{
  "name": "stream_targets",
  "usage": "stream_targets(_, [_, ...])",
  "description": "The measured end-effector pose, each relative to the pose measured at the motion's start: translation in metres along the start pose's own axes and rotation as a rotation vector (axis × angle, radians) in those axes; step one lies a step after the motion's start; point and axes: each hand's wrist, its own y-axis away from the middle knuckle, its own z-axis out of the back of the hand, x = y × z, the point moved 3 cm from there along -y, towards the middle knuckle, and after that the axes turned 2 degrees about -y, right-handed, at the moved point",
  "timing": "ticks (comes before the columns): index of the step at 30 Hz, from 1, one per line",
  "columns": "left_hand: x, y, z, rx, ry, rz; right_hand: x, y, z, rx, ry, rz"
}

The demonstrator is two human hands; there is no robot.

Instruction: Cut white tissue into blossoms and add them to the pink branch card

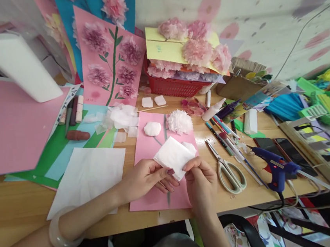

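Both hands hold a folded white tissue square (172,155) over a pink card (151,146) on the wooden table. My left hand (147,177) grips its lower left edge, thumb on top. My right hand (199,177) pinches the lower right corner. On the card lie a white tissue ball (152,128) and a fluffy white paper flower (179,122).
White scissors (227,168) and a blue glue gun (274,167) lie right of the card, with pens (225,135) behind. A white sheet (86,175) lies at left. A red basket (175,86) of tissue flowers stands at the back, beside flower-decorated cards (111,58).
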Motion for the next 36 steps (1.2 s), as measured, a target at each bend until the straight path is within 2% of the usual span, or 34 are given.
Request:
stream_targets(10, [-0.005, 0.000, 0.002, 0.001, -0.026, 0.024, -0.005, 0.001, 0.007, 0.087, 0.163, 0.036])
stream_targets(17, [-0.002, 0.000, 0.005, -0.024, -0.024, 0.022, -0.002, 0.002, 0.007, 0.133, 0.180, 0.081])
stream_targets(22, [-0.005, 0.004, 0.006, -0.087, -0.091, -0.022, 0.003, 0.004, 0.006, 0.191, -0.016, -0.019])
stream_targets(25, [-0.006, 0.006, 0.007, -0.101, -0.154, -0.071, -0.001, 0.006, 0.004, 0.252, 0.045, -0.071])
stream_targets(28, [-0.005, 0.006, 0.007, -0.118, -0.235, -0.132, -0.006, 0.007, 0.002, 0.212, 0.092, -0.097])
stream_targets(33, [-0.008, 0.009, 0.012, -0.310, -0.402, -0.191, -0.009, 0.007, -0.001, 0.146, 0.076, -0.138])
stream_targets(36, [-0.011, 0.012, 0.015, -0.435, -0.391, -0.253, -0.010, 0.008, -0.002, 0.134, 0.064, -0.155])
